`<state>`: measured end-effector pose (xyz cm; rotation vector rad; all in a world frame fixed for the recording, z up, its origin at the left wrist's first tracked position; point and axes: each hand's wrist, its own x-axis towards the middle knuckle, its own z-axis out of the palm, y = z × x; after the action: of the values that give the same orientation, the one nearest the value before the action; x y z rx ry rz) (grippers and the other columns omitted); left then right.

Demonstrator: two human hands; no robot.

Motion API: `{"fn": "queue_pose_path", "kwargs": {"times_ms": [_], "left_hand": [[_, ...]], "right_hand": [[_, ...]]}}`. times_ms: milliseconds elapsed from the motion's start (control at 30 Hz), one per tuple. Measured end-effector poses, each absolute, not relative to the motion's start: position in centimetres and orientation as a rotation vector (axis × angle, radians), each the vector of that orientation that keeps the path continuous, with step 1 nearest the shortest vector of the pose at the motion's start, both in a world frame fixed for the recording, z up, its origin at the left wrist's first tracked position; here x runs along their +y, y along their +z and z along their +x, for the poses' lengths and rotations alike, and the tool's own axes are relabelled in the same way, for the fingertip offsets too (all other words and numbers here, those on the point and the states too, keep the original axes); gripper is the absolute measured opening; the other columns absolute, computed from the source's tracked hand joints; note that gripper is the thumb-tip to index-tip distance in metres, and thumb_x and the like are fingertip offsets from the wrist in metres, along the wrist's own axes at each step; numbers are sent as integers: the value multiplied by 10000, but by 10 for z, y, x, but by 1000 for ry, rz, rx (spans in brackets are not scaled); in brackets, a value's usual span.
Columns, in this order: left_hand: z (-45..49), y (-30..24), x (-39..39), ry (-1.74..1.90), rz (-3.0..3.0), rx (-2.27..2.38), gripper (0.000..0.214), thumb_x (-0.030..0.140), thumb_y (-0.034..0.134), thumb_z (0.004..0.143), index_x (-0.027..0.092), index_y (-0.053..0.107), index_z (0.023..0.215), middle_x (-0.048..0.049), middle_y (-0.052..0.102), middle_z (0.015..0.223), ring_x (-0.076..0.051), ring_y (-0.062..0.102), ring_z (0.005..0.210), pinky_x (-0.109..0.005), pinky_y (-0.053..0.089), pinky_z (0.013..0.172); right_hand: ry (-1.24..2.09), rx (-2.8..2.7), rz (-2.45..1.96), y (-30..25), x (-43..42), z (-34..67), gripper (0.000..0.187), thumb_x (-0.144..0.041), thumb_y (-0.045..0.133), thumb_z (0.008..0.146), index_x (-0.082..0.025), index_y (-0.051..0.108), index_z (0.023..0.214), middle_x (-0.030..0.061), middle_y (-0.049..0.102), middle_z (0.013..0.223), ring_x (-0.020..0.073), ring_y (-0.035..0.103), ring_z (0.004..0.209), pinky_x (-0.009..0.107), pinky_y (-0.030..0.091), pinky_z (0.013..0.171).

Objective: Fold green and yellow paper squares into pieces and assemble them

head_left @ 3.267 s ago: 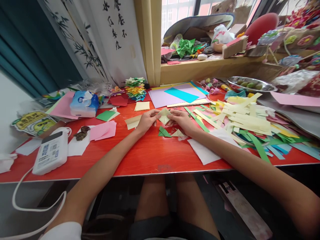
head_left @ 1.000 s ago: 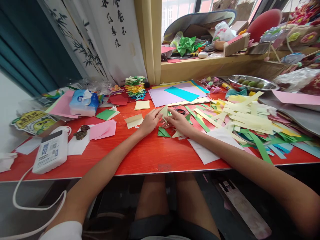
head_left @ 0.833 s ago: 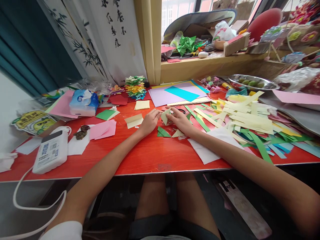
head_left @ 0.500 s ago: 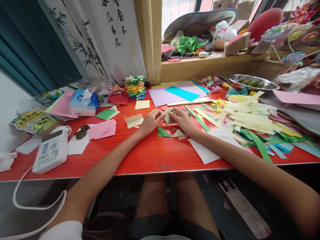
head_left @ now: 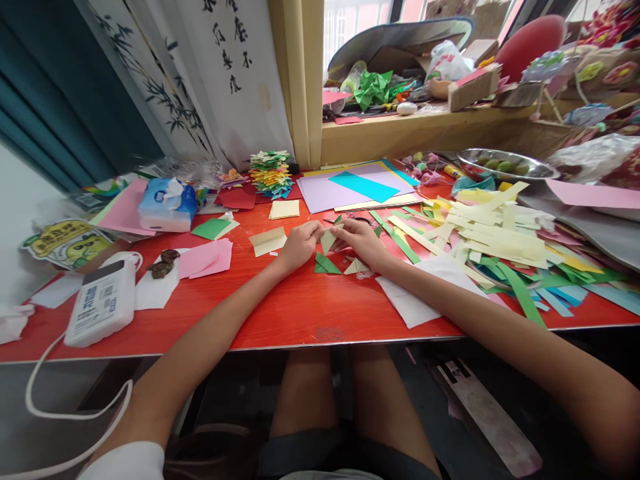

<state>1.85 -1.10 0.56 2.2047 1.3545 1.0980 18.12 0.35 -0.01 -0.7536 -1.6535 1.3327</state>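
Between my two hands is a small folded piece of pale paper, held just above the red table. My left hand pinches its left edge. On the other side, my right hand grips it with thumb and fingers. Right below lie a folded green paper triangle and a folded cream paper piece. Dark-handled scissors lie partly hidden behind my right hand. A creased cream square rests to the left of my left hand.
Cut paper strips heap on the right. A white sheet lies under my right forearm. Farther back are lilac paper, a stack of folded pieces and a metal dish. Tissues and a white corded box stand left.
The folded paper has turned and sits slightly lower and to the left between my fingers. My hands have shifted a little, and the scissors behind show more.
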Motion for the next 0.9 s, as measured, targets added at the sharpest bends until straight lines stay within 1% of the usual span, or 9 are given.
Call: {"fn": "queue_pose_path", "kwargs": {"times_ms": [100,233,367,433,500,567,633,767,900], "left_hand": [[19,8,-13,1168,2155,1433,243,275,368,852,173,448,647,27,438,563,-101,407,554,-223,312,551],[20,12,-16,1216,2078,1540,285,352,377,857,177,441,641,32,424,527,-100,411,536,-222,309,538],[21,12,-17,1184,2035,1498,342,456,337,857,182,461,695,39,417,523,-90,414,513,-215,307,522],[21,10,-16,1171,2001,1458,358,481,315,855,184,470,731,41,416,529,-87,411,504,-212,306,514],[20,8,-14,1158,2003,1418,319,467,354,845,183,475,762,41,433,560,-85,412,516,-208,307,516],[20,6,-13,1143,2040,1392,245,415,420,828,182,480,783,42,445,590,-84,405,533,-204,304,522],[20,5,-12,1132,2084,1383,188,355,448,820,179,484,765,43,441,595,-84,392,541,-204,298,530],[19,6,-12,1119,2162,1374,171,286,412,831,177,487,723,39,443,606,-89,401,570,-208,300,558],[20,9,-14,1107,2166,1397,212,273,368,846,175,490,704,36,437,584,-93,409,567,-210,306,561]], "right_hand": [[1354,-1707,-780,2,2,182,271,-427,555,759,-166,531,689,28,612,637,131,596,568,260,503,573],[1340,-1786,-790,2,1,183,290,-417,533,778,-155,549,656,37,619,632,118,571,528,237,482,522],[1339,-1678,-779,4,0,185,260,-390,547,776,-150,566,679,39,618,651,117,573,552,237,481,547],[1344,-1638,-777,4,0,186,255,-382,548,777,-145,571,687,48,621,670,121,578,571,245,485,568],[1337,-1640,-775,4,1,186,255,-380,542,784,-142,571,697,52,620,678,123,579,580,247,486,578],[1318,-1678,-782,3,2,185,267,-393,528,792,-142,566,707,50,618,671,122,577,573,243,484,570],[1285,-1729,-799,1,4,184,288,-419,505,803,-149,561,721,42,615,645,123,577,559,242,483,559],[1195,-1820,-804,-1,4,184,286,-431,485,811,-167,549,723,23,604,595,138,586,546,257,484,555],[1199,-1852,-804,1,2,184,270,-407,490,812,-173,533,683,26,607,588,150,594,532,267,482,524]]}}
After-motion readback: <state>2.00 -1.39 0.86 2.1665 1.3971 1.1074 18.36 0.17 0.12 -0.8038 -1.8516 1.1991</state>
